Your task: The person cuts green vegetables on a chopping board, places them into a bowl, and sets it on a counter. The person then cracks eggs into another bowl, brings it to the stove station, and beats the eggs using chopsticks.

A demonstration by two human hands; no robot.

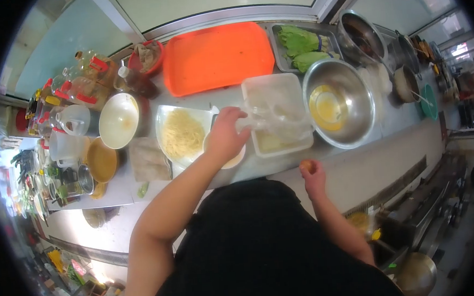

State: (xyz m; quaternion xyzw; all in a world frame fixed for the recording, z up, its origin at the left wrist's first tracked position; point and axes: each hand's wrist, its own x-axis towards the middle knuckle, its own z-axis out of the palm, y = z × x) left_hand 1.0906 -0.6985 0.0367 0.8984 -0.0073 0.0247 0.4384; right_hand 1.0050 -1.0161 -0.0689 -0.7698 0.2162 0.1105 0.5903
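My left hand (227, 132) reaches over the counter, thumb and fingers pinching a crumpled clear plastic bag (272, 113). The bag lies across a white rectangular plastic container (281, 144), partly covering it. Below that hand is the rim of a white bowl (235, 161), mostly hidden by my wrist. In my right hand (315, 182), close to the counter's front edge, is a brown egg (306, 166). Right of the container stands a large steel bowl (355, 113) with yellow liquid like beaten egg (329, 107) in its bottom.
A white dish (161, 117) of pale noodle-like shreds (182, 132) stands left of my left hand. Behind are an orange tray (218, 57) and a metal tray of leafy greens (298, 41). A cream bowl (118, 121) and several bottles (90, 92) crowd the left; pots (406, 78) stand right.
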